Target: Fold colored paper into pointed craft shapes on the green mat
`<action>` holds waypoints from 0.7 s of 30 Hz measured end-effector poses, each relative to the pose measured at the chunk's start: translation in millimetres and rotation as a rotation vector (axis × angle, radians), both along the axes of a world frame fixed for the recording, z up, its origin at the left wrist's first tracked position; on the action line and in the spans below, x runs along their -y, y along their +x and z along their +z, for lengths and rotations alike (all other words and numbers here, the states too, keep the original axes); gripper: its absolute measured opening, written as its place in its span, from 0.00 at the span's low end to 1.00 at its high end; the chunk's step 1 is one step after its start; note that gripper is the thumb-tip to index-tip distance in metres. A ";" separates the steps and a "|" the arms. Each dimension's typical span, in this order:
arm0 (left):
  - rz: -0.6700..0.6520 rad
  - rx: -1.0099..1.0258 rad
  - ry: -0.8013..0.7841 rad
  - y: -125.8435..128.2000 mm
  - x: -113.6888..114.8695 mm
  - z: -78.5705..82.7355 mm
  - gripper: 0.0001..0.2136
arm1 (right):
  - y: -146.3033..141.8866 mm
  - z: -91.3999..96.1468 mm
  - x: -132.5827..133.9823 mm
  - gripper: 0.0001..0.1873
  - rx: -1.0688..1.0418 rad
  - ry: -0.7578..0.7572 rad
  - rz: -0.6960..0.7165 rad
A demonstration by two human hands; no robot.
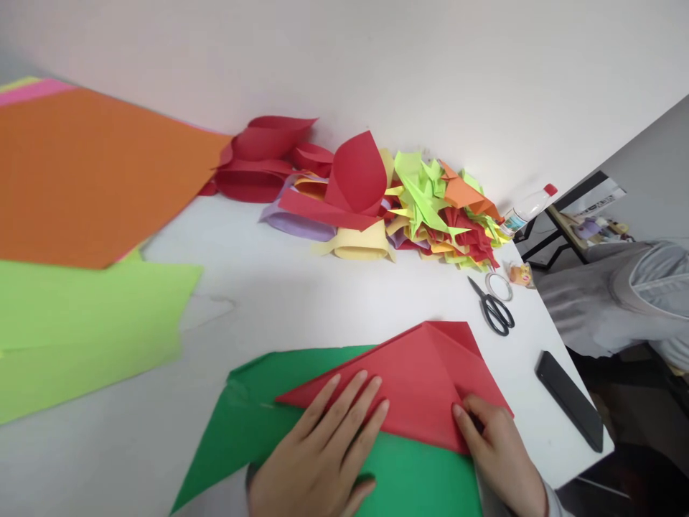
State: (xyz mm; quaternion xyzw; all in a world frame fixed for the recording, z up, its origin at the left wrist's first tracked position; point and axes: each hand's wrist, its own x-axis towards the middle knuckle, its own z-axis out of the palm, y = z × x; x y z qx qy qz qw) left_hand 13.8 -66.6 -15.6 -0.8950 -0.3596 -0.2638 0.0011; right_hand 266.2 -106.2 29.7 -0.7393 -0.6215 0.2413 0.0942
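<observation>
A folded red paper (pixel 425 373) lies on top of a green sheet (pixel 252 424) at the near edge of the white table (pixel 301 287). My left hand (pixel 323 452) rests flat on the red paper's left part, fingers stretched out together. Over at the paper's right lower edge, my right hand (pixel 498 445) has its fingers bent and pressed on a fold.
Large orange (pixel 91 172) and lime green (pixel 80 323) sheets lie at the left. A pile of folded coloured papers (pixel 377 201) sits against the wall. Black scissors (pixel 492 309), a tape roll (pixel 499 286), a dark phone (pixel 569 399) and a plastic bottle (pixel 527 208) are at the right.
</observation>
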 end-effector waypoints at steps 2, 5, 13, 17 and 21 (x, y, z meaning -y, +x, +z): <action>-0.004 -0.027 -0.024 -1.0 -1.7 -1.7 0.26 | 1.7 8.7 -5.1 0.21 0.007 -0.067 0.047; -0.008 -0.034 -0.044 -2.5 -2.2 -2.6 0.26 | 2.0 23.8 -22.1 0.19 0.068 -0.163 0.118; -0.017 0.009 -0.053 -3.7 -2.4 -2.2 0.26 | -14.9 21.1 -110.0 0.16 0.151 0.036 0.210; -0.010 0.005 -0.061 -3.5 -2.5 -2.4 0.27 | -11.3 7.0 -130.4 0.17 0.040 0.086 0.208; 0.011 0.024 -0.071 -1.4 -2.2 -1.8 0.29 | -0.6 -5.6 -125.5 0.13 -0.135 0.096 0.178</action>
